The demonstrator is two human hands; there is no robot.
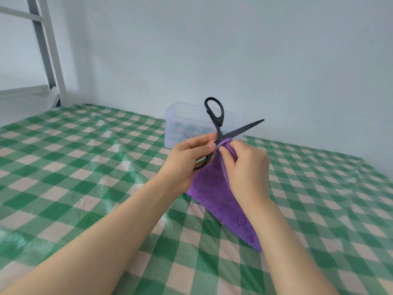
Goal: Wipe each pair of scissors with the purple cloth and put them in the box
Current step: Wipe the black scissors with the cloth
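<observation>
I hold the black scissors (217, 118) with both hands, in the air over the middle of the green-checked cover (85, 167).
My left hand (187, 160) grips the scissors at the pivot and lower handle loop, with the blades spread open. One blade points up to the right and the other handle loop stands upright. My right hand (246, 167) pinches the purple cloth (214, 192) just beside the pivot, and the rest of it hangs down to the cover. The clear box (180, 124) stands behind them at the cover's far edge, against the wall.

Soft even light, faint shadows, sheen on tablecloth (131, 171), blur + warp at edges.
</observation>
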